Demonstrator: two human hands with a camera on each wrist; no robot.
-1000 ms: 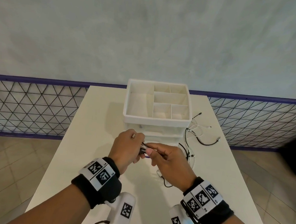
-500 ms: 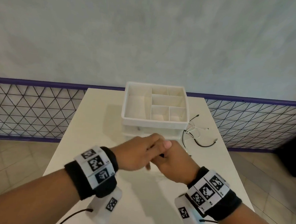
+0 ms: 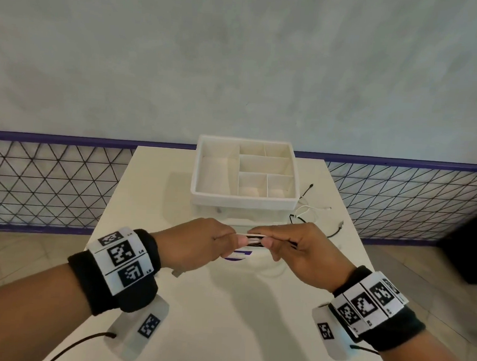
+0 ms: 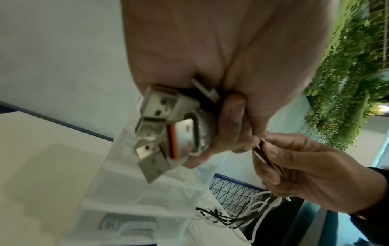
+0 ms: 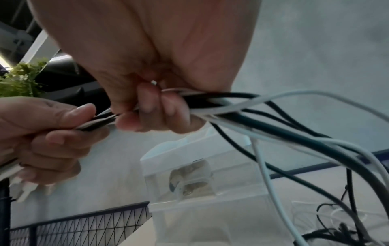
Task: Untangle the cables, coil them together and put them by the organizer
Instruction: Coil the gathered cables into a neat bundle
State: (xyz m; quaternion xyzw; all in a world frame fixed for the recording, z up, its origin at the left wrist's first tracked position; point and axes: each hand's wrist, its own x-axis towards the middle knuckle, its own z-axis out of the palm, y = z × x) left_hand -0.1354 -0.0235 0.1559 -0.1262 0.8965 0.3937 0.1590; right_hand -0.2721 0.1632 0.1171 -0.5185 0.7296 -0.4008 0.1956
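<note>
A bundle of black and white cables point(image 3: 252, 240) runs taut between my two hands, just in front of the white organizer point(image 3: 244, 200). My left hand point(image 3: 200, 243) grips the bundle at its end, with several USB plugs point(image 4: 160, 133) sticking out of the fist. My right hand point(image 3: 297, 246) grips the same cables point(image 5: 210, 101) a little to the right. From it the loose strands point(image 5: 315, 141) hang down to the table. Their far ends point(image 3: 313, 215) lie tangled on the white table point(image 3: 224, 305), right of the organizer.
The organizer's top tray holds several open compartments, with a clear drawer point(image 5: 193, 176) below. The table's right edge point(image 3: 351, 229) is close to the loose cable ends. A metal grid fence point(image 3: 36, 184) and grey wall stand behind the table.
My hands, pressed together half a second ago, have drawn apart sideways. A short stretch of the cable bundle now shows between them.
</note>
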